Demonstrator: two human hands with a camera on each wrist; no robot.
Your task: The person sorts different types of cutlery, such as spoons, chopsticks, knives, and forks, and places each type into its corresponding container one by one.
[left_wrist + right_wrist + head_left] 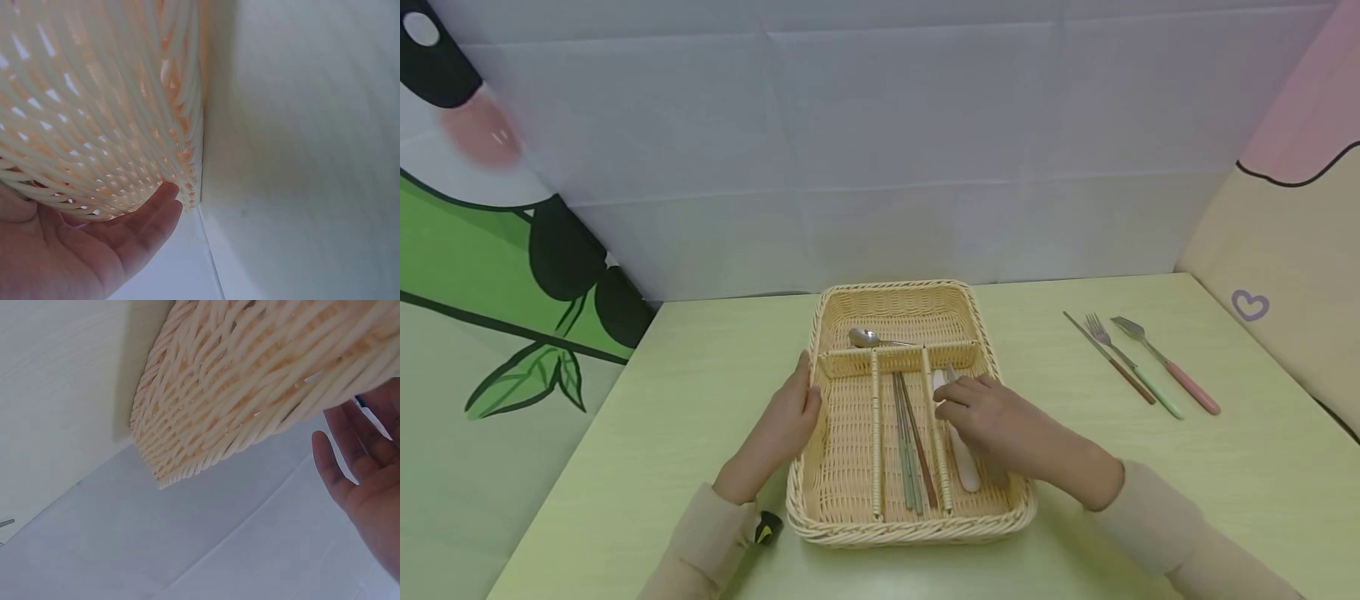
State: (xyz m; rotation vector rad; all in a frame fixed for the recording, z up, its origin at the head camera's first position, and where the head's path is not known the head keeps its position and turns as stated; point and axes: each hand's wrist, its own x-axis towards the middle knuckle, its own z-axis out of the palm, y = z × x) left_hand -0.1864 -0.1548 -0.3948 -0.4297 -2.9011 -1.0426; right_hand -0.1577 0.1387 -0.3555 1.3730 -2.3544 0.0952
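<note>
Your left hand (784, 421) holds the basket (842, 450), likely light, springy, best gripped by its rim (910, 535); your right hand (988, 417) hovers, relaxed.

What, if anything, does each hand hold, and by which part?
The left hand holds the basket by its left side. Whether the right hand, over white-handled cutlery, holds any cannot be told.

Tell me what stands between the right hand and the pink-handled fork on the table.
The basket's right rim: the right hand is over the compartment inside it. Beyond the rim, on the table, the brown-handled utensil and the green-handled fork lie nearer than the pink-handled fork. Nothing visible covers it.
</note>
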